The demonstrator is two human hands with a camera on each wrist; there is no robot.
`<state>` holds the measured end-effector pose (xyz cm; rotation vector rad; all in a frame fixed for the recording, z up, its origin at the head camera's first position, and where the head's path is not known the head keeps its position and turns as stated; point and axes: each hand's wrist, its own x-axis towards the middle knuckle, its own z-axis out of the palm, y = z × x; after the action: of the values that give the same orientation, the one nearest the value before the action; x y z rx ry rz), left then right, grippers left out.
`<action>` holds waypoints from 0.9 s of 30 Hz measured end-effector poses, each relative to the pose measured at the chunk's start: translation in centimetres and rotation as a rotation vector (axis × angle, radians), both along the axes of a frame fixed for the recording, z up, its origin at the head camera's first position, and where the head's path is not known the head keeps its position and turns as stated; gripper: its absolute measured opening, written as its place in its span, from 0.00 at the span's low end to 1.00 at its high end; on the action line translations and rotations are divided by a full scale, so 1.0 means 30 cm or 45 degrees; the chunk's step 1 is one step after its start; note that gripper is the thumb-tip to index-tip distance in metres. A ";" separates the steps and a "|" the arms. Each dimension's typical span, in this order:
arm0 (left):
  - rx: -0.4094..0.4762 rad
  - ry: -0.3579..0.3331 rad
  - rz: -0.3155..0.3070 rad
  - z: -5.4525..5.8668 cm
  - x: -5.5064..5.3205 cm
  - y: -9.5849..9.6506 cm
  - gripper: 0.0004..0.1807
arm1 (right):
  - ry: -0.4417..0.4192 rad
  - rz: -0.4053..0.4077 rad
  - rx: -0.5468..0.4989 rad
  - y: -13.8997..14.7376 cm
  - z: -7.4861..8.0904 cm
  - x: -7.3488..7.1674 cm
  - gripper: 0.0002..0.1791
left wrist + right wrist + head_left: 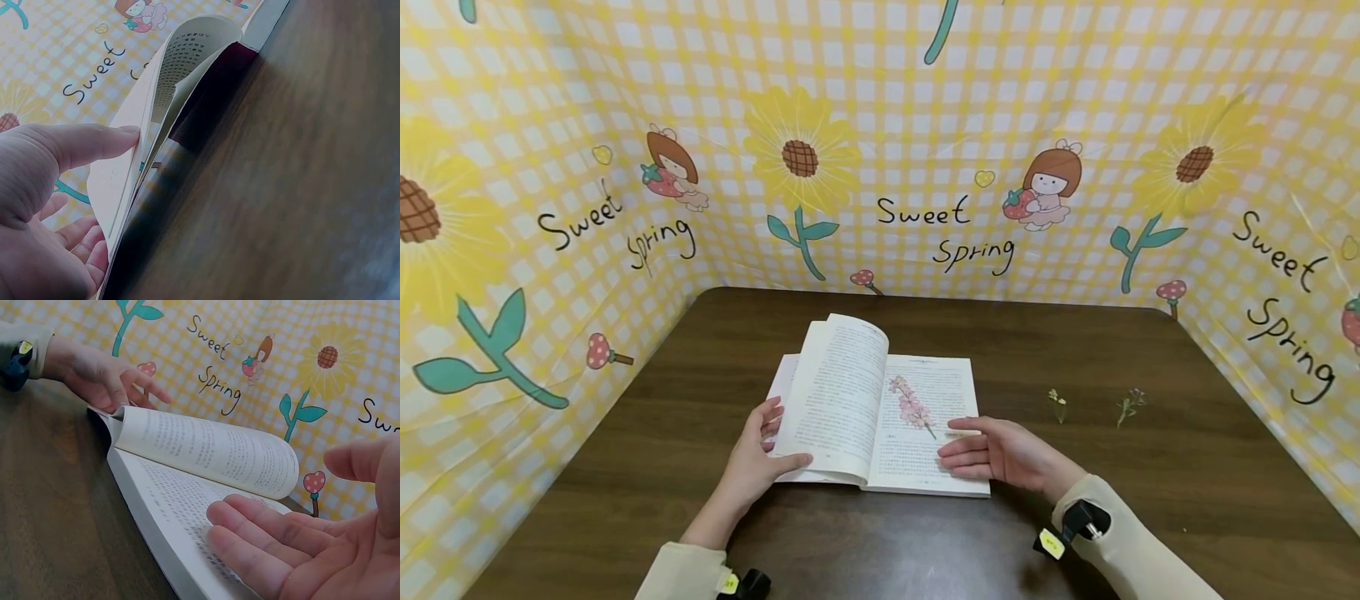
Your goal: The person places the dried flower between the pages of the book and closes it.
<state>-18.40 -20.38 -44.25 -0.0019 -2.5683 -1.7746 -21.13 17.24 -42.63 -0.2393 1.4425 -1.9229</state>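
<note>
**Book open on the table, a pink flower sprig on its page**

The book point(880, 417) lies open near the middle of the dark wooden table point(625, 467), spine running near to far. At its left edge the left hand point(752, 467) holds a curling sheaf of pages point(838, 400) lifted off the left half: the thumb lies on the top page near its lower edge, the other fingers are tucked behind the sheaf. On the exposed right-hand page a pressed pink flower sprig point(912, 406) lies slantwise. Just right of it the right hand point(1000, 454) rests over the page's near right corner, fingers straight and relaxed, gripping nothing, palm turned leftward. Further right, apart from the book, two small dried flowers point(1057, 404) point(1129, 405) lie on the bare wood. A yellow checked sunflower backdrop point(925, 125) walls the table on three sides.
</note>
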 end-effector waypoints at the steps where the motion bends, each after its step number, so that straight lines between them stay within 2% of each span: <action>1: -0.002 0.004 0.001 -0.001 0.000 0.001 0.53 | -0.004 -0.002 0.000 0.003 -0.001 0.002 0.33; 6: -0.053 0.059 -0.006 -0.004 0.000 0.006 0.52 | 0.007 -0.012 0.013 0.021 -0.007 0.015 0.34; 11: -0.189 0.148 -0.010 -0.004 0.008 0.011 0.49 | 0.043 0.000 0.003 0.051 -0.015 0.027 0.33; 13: -0.283 0.217 -0.023 -0.005 0.013 0.016 0.45 | 0.052 0.005 -0.006 0.065 -0.016 0.031 0.32; 17: -0.494 0.448 -0.074 -0.004 0.028 0.036 0.34 | 0.066 0.018 -0.031 0.096 -0.016 0.041 0.31; 19: -0.563 0.552 -0.100 -0.001 0.034 0.054 0.31 | 0.073 0.023 -0.045 0.112 -0.015 0.044 0.29; 21: -0.613 0.596 -0.123 0.004 0.039 0.073 0.28 | 0.079 0.022 -0.056 0.128 -0.013 0.047 0.27; 27: -0.753 0.657 -0.182 0.018 0.042 0.121 0.27 | 0.124 -0.017 -0.033 0.183 -0.008 0.058 0.25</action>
<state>-17.14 -16.74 -43.70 -0.5760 -2.6032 -0.8136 -19.40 22.73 -42.88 -0.3405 1.4859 -1.9653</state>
